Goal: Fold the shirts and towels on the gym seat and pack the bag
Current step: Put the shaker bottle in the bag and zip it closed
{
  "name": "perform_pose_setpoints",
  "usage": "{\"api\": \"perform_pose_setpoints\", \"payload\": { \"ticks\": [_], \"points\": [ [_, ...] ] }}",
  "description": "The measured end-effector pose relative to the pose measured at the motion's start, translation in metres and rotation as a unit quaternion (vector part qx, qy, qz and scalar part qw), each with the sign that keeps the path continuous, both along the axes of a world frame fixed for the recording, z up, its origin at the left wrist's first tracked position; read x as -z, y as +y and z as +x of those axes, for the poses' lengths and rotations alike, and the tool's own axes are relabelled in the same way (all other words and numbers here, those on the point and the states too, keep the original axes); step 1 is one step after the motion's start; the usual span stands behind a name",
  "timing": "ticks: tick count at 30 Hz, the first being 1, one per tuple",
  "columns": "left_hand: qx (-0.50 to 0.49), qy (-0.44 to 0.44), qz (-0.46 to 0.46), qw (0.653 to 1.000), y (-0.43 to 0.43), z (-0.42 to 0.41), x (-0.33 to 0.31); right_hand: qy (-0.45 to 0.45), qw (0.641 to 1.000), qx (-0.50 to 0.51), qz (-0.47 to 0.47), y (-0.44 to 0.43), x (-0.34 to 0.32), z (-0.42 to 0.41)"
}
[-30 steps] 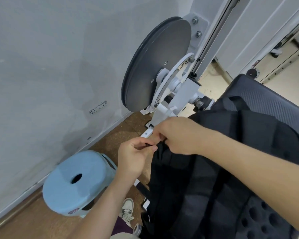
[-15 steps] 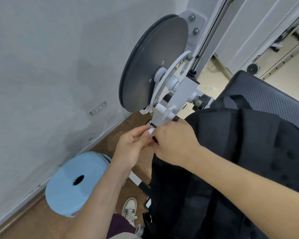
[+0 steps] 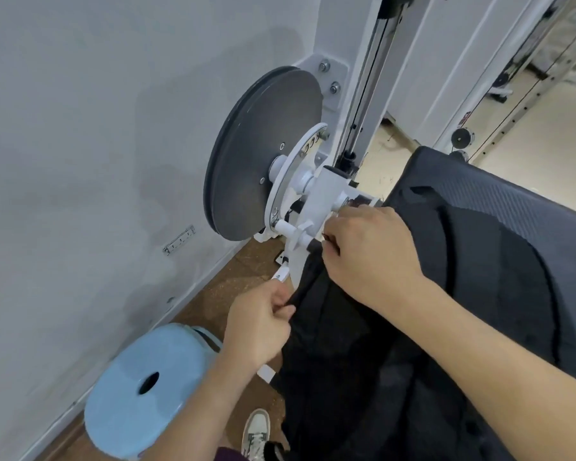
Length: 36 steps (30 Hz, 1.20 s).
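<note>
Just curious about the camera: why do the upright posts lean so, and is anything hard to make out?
Head view: the wide lens tilts the white upright; light is soft, without glare; the black bag is so dark that detail is lost where the left hand and right hand pinch it.

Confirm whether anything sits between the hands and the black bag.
Nothing visible does. The left hand pinches the black bag at its left edge, and the right hand grips its upper edge. The white machine bracket sits close beside the right hand's fingers, not between hand and bag.
</note>
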<state>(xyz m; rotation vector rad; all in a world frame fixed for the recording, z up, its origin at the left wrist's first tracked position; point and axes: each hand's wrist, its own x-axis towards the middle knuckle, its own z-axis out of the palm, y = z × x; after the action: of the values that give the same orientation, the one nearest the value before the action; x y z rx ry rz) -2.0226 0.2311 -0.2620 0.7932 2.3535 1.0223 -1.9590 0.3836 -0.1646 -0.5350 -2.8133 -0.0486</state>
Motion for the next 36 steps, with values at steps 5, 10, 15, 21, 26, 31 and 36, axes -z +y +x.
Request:
{"api": "perform_pose_setpoints", "payload": {
  "ticks": [5,10,15,21,26,31,36],
  "points": [
    [0.041,-0.114,0.143,0.982,0.03,-0.006,-0.054,-0.094,0.988,-0.026,0.118,-0.017,-0.026,-0.004],
    [0.108,-0.03,0.131,0.985,0.039,0.012,-0.072,-0.183,0.979,-0.092,-0.003,-0.003,-0.066,-0.002],
    [0.038,0.166,0.181,0.969,0.036,0.034,-0.081,-0.192,0.959,-0.055,-0.202,0.02,-0.083,0.01],
    [-0.086,0.175,0.136,0.971,-0.015,0.047,-0.073,-0.106,0.974,-0.004,-0.199,0.04,-0.109,0.051],
    [-0.064,0.061,0.053,0.995,-0.038,0.039,-0.092,-0.102,0.949,0.018,-0.297,0.041,-0.129,0.084],
    [0.044,0.093,0.149,0.984,-0.006,0.091,-0.183,-0.004,0.918,0.011,-0.396,0.014,-0.113,0.111],
    [0.159,0.214,0.024,0.964,-0.013,0.14,-0.163,0.081,0.864,0.017,-0.497,-0.012,-0.099,0.145]
  ]
}}
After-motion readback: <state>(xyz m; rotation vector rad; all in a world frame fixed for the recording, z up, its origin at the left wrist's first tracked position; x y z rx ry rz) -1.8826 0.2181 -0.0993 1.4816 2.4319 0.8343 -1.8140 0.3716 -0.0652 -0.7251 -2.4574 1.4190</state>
